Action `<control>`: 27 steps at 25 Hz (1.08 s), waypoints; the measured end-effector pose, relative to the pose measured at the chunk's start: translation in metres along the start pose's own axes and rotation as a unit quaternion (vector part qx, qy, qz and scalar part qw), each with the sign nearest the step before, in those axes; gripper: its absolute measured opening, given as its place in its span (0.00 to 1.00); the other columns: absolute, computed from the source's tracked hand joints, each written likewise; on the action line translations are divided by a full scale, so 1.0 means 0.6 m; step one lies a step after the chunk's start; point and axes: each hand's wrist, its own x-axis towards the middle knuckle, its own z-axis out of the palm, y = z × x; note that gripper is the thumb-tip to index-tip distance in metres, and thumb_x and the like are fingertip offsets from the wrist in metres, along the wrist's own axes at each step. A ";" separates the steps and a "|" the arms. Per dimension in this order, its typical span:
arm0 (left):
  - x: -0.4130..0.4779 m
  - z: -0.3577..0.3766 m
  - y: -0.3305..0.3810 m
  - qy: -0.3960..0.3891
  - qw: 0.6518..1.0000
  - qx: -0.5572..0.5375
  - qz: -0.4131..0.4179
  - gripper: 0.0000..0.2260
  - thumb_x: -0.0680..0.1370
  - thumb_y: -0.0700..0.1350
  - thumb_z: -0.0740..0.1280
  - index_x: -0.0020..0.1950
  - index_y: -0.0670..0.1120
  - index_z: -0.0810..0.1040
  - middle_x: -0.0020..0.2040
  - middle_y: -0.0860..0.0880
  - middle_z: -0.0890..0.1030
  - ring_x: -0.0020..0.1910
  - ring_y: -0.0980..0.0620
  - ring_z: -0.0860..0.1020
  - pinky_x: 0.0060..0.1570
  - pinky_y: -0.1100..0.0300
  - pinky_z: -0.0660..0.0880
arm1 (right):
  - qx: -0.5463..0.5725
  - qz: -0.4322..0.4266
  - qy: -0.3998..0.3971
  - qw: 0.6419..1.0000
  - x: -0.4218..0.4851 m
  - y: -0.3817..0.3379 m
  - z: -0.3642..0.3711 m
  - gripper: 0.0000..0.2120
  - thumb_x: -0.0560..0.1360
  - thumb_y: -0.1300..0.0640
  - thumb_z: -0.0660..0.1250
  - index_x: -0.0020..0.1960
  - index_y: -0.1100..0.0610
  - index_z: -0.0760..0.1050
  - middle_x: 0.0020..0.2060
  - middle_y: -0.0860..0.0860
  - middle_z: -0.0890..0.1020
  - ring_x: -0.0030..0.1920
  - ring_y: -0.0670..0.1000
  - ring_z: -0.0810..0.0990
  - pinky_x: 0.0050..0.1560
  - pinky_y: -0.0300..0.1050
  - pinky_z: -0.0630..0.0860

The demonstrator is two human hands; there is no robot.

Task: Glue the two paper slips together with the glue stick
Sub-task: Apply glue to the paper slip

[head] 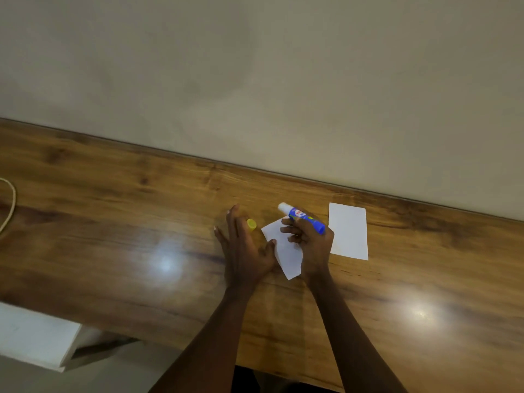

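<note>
On the wooden desk a white paper slip lies tilted between my hands. My right hand is shut on a blue glue stick, uncapped, its white tip pointing up and left above the slip. My left hand is flat and open, fingers spread, its thumb touching the slip's left edge. The yellow cap lies on the desk by my left fingers. A second white slip lies flat to the right, apart from both hands.
A beige wall runs along the desk's far edge. A pale cord curls at the far left. A white box-like object sits below the desk's near edge at lower left.
</note>
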 end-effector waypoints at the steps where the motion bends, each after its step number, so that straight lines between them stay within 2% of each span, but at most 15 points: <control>1: 0.001 0.001 -0.001 0.003 1.000 0.002 0.006 0.32 0.66 0.45 0.72 0.62 0.50 0.56 0.69 0.36 0.65 0.69 0.36 0.63 0.68 0.35 0.46 | -0.041 0.002 0.005 0.999 0.003 0.004 0.003 0.11 0.72 0.62 0.65 0.54 0.65 0.73 0.38 0.54 0.80 0.32 0.46 0.80 0.33 0.32 0.76; 4: 0.001 0.005 -0.004 0.002 1.000 0.014 0.010 0.29 0.67 0.45 0.72 0.61 0.43 0.60 0.71 0.37 0.63 0.70 0.37 0.61 0.67 0.35 0.45 | -0.117 0.012 0.074 0.990 0.007 0.011 0.014 0.10 0.67 0.61 0.71 0.43 0.58 0.70 0.42 0.57 0.77 0.43 0.55 0.76 0.44 0.42 0.74; 7: 0.000 0.007 -0.007 -0.004 1.000 0.028 0.012 0.27 0.67 0.47 0.72 0.60 0.39 0.65 0.72 0.38 0.60 0.72 0.38 0.58 0.68 0.39 0.43 | -0.131 -0.013 0.012 0.991 0.011 0.016 0.019 0.13 0.69 0.64 0.69 0.51 0.68 0.72 0.48 0.67 0.78 0.47 0.63 0.76 0.45 0.45 0.74; 10: 0.001 0.008 -0.009 -0.005 0.999 0.035 0.016 0.29 0.66 0.49 0.72 0.61 0.39 0.65 0.72 0.37 0.60 0.72 0.38 0.58 0.67 0.41 0.42 | -0.198 -0.044 -0.021 0.979 0.012 0.017 0.020 0.14 0.69 0.65 0.69 0.52 0.69 0.73 0.47 0.65 0.80 0.47 0.62 0.78 0.52 0.52 0.75; 11: 0.002 0.009 -0.009 -0.004 0.999 0.035 0.019 0.29 0.66 0.48 0.72 0.60 0.39 0.65 0.72 0.38 0.59 0.72 0.38 0.58 0.67 0.40 0.42 | -0.216 -0.056 -0.020 0.975 0.010 0.017 0.020 0.14 0.68 0.64 0.70 0.51 0.70 0.73 0.43 0.62 0.81 0.44 0.58 0.78 0.50 0.49 0.75; 13: 0.001 0.009 -0.010 -0.005 0.999 0.033 0.022 0.28 0.65 0.46 0.72 0.60 0.40 0.64 0.73 0.38 0.58 0.72 0.38 0.58 0.67 0.39 0.42 | -0.255 -0.082 -0.029 0.963 0.006 0.017 0.019 0.13 0.67 0.64 0.71 0.48 0.68 0.74 0.33 0.49 0.78 0.36 0.45 0.75 0.43 0.36 0.72; 14: 0.001 0.009 -0.010 -0.006 0.999 0.033 0.022 0.28 0.64 0.45 0.71 0.59 0.40 0.64 0.73 0.39 0.58 0.72 0.38 0.58 0.68 0.39 0.42 | -0.273 -0.098 -0.040 0.956 0.005 0.017 0.018 0.12 0.67 0.64 0.71 0.47 0.68 0.75 0.31 0.43 0.74 0.33 0.43 0.73 0.40 0.30 0.70; 16: 0.001 0.008 -0.011 -0.010 0.999 0.036 0.023 0.28 0.64 0.44 0.71 0.60 0.41 0.64 0.73 0.39 0.57 0.72 0.39 0.58 0.68 0.38 0.42 | -0.296 -0.135 -0.072 0.943 0.006 0.017 0.014 0.09 0.67 0.64 0.71 0.44 0.67 0.76 0.28 0.39 0.72 0.29 0.42 0.73 0.35 0.22 0.69; 19: 0.002 0.009 -0.011 -0.012 0.999 0.040 0.026 0.27 0.65 0.46 0.72 0.59 0.41 0.65 0.73 0.40 0.58 0.71 0.40 0.60 0.68 0.37 0.43 | -0.312 -0.153 -0.093 0.933 0.014 0.015 0.006 0.08 0.67 0.65 0.71 0.44 0.67 0.76 0.29 0.42 0.74 0.29 0.40 0.76 0.35 0.19 0.67; 22: 0.001 0.011 -0.010 -0.008 0.998 0.051 0.026 0.25 0.67 0.48 0.71 0.59 0.41 0.66 0.73 0.39 0.59 0.70 0.39 0.62 0.68 0.35 0.46 | -0.326 -0.144 -0.050 0.933 0.031 0.011 -0.010 0.12 0.68 0.62 0.71 0.49 0.66 0.76 0.36 0.50 0.76 0.31 0.42 0.73 0.33 0.24 0.69; 27: 0.002 0.011 -0.011 -0.003 0.998 0.066 0.022 0.24 0.67 0.48 0.70 0.58 0.40 0.67 0.72 0.39 0.60 0.70 0.39 0.62 0.68 0.35 0.45 | -0.320 -0.120 -0.010 0.940 0.055 -0.004 -0.027 0.11 0.70 0.59 0.69 0.51 0.63 0.76 0.38 0.53 0.77 0.32 0.43 0.73 0.31 0.23 0.70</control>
